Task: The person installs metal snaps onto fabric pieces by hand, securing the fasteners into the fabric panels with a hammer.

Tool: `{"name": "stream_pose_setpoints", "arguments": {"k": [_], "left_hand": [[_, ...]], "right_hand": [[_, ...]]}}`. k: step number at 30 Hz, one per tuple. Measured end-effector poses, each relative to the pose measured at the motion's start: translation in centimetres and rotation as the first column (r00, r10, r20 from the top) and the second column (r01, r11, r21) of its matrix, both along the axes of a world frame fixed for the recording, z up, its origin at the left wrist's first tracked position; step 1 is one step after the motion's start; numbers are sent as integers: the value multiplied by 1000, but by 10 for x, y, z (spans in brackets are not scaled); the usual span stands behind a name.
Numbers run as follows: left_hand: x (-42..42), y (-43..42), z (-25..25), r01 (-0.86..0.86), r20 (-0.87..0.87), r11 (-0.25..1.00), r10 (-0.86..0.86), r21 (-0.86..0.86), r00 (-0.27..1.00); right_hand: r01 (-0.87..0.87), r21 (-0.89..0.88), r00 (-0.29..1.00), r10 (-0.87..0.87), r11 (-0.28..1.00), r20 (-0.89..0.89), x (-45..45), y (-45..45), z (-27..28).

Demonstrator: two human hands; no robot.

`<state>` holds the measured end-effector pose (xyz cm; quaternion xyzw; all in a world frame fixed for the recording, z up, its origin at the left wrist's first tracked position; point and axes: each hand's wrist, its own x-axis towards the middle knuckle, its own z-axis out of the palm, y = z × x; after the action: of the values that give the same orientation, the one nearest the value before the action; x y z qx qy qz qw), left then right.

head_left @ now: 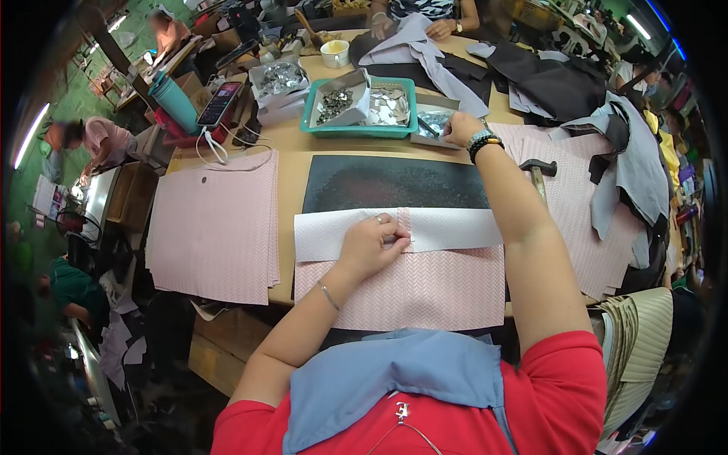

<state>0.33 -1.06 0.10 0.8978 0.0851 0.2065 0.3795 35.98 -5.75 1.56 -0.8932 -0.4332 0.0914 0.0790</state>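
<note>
In front of me lies a pink herringbone-patterned panel point(447, 288), its far edge folded back so the white underside point(462, 231) shows. My left hand point(371, 244) rests on that fold, thumb and fingers pinched at the pink strip in its middle. Under the panel's far part is a dark, worn mat point(394, 180). My right hand point(461, 129) reaches to a small cardboard box point(426, 139) holding a plastic bag of small parts point(434, 123). Its fingers are curled together, and whatever they hold is hidden.
A teal tray point(356, 131) carries small metal parts. A stack of pink panels point(216, 227) is at left, more at right beside a hammer point(539, 173). A phone point(220, 104) and teal bottle point(174, 104) stand back left. A co-worker's hand point(440, 29) is across the table.
</note>
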Motion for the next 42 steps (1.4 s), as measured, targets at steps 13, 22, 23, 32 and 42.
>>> {"name": "stream_pose_setpoints", "arguments": {"k": [13, 22, 23, 32, 42], "left_hand": [[2, 2, -5, 13, 30, 1000, -13, -8, 999], [2, 5, -7, 31, 25, 999, -30, -14, 999], [1, 5, -4, 41, 5, 999, -41, -9, 999], [0, 4, -2, 23, -4, 987, -24, -161, 1000], [0, 2, -4, 30, 9, 998, -29, -53, 1000]], "right_hand": [[125, 465, 969, -7, 876, -247, 6, -39, -16], [114, 634, 852, 253, 765, -459, -81, -58, 10], [3, 539, 842, 288, 842, -455, -108, -68, 27], [-12, 471, 869, 243, 882, -432, -225, -108, 23], [-80, 548, 949, 232, 832, -214, -233, -107, -1]]}}
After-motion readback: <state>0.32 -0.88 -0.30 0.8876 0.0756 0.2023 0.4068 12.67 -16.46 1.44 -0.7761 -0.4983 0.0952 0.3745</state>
